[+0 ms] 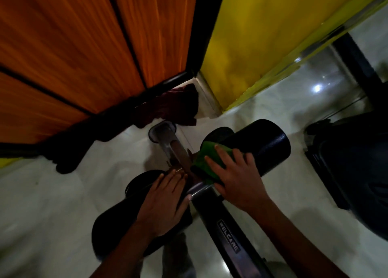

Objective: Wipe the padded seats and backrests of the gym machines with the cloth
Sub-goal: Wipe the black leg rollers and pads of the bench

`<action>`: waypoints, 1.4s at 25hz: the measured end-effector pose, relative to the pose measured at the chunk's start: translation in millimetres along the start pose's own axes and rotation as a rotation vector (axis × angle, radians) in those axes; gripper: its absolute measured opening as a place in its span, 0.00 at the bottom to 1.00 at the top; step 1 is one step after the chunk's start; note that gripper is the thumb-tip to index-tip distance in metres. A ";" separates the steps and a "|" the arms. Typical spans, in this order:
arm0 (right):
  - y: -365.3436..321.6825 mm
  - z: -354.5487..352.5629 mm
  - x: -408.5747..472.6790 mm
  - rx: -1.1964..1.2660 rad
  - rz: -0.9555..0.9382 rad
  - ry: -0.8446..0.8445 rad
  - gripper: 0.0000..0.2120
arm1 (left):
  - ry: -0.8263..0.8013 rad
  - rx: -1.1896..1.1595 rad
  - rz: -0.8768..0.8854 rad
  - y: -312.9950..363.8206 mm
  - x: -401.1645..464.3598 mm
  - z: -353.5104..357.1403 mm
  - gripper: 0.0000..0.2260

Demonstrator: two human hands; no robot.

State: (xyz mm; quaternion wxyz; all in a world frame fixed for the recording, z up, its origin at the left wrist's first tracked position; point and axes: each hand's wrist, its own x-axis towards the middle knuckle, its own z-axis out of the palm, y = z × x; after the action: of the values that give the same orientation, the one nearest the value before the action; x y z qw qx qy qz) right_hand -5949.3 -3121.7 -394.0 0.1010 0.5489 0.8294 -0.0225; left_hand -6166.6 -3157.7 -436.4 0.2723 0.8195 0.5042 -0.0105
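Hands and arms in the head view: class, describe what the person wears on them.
Nothing shows on either. The left hand and right hand are bare, with no gloves, rings or watch visible, and both forearms are uncovered to the frame edge, no sleeves in view.

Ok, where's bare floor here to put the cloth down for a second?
Bare floor lies left of the left pad, and more between the right pad and the dark machine. It is crowded round the bar, where both hands work.

Open floor is seen left of the 2 black roller pads, and more lies between them and the dark machine at right. Ahead, passage is blocked by the orange panels, a dark rag and the yellow wall.
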 end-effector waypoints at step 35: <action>111.1 -14.5 125.7 -0.208 0.265 -0.636 0.24 | 0.008 0.053 -0.092 -9.7 -18.2 -2.5 0.32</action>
State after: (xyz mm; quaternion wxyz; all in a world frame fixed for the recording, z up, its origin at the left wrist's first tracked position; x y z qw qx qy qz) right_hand -5897.1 -2961.6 -395.8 0.4116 0.6041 0.6758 -0.0943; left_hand -6184.3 -3168.2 -433.2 0.2477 0.8023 0.5421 -0.0331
